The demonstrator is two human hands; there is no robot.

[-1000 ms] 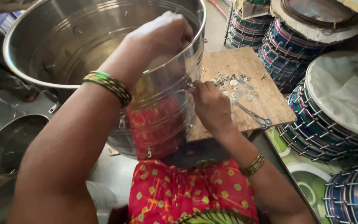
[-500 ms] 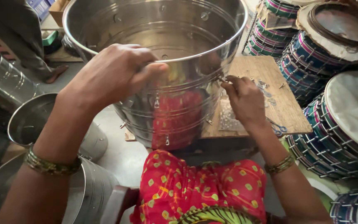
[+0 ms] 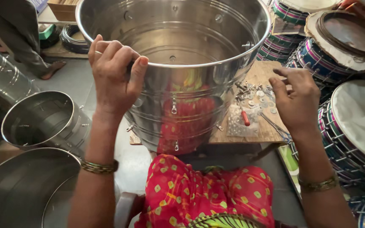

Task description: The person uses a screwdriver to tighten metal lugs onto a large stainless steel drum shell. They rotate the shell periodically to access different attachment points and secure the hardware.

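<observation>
Right hand [image 3: 294, 101] now off steel drum shell [image 3: 191, 84], fingertip contents hidden.

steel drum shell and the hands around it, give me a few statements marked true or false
1. The left hand grips the rim of the steel drum shell. True.
2. The right hand holds the red-handled screwdriver. False: it lies on the wooden board, untouched.
3. Small washers and bolts lie on the board. True.
4. The drum shell is filled with cloth. False: its inside is bare metal.
5. Both wrists wear bangles. True.
</observation>
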